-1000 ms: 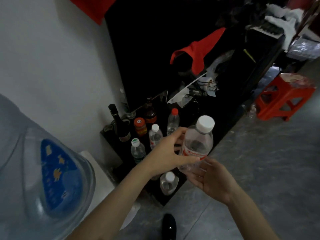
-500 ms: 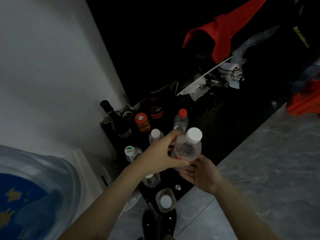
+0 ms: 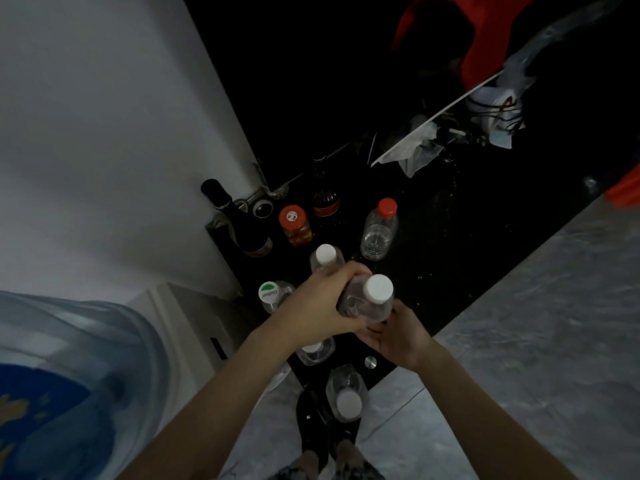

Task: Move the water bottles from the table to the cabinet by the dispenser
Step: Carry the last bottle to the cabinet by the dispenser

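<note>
the green-and-white bottle cap [image 3: 269,292] carries a word too blurred to read.
</note>
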Motion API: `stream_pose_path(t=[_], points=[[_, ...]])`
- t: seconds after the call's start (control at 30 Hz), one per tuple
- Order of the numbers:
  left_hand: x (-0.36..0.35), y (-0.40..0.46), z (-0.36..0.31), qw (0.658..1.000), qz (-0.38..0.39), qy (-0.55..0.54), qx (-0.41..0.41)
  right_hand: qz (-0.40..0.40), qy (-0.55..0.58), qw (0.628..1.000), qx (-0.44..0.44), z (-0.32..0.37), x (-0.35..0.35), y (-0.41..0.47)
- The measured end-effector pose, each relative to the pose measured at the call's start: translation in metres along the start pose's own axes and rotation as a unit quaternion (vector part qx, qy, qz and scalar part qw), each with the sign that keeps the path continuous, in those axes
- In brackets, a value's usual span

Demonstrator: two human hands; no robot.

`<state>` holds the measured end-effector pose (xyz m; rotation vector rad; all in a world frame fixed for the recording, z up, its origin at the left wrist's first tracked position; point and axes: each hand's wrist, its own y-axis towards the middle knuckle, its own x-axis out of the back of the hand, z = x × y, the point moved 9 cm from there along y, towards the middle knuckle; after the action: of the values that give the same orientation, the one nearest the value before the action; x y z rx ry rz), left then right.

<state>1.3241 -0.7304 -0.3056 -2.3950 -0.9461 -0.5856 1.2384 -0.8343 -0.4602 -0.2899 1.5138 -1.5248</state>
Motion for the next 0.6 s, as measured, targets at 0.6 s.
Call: stream_pose_path(t=[0.6], points=[[-0.036,0.022,0.019,0.995,0.012,0.077,0.057,-0.085,-0.122,0.989,0.010,0.003,0.031,0.006]])
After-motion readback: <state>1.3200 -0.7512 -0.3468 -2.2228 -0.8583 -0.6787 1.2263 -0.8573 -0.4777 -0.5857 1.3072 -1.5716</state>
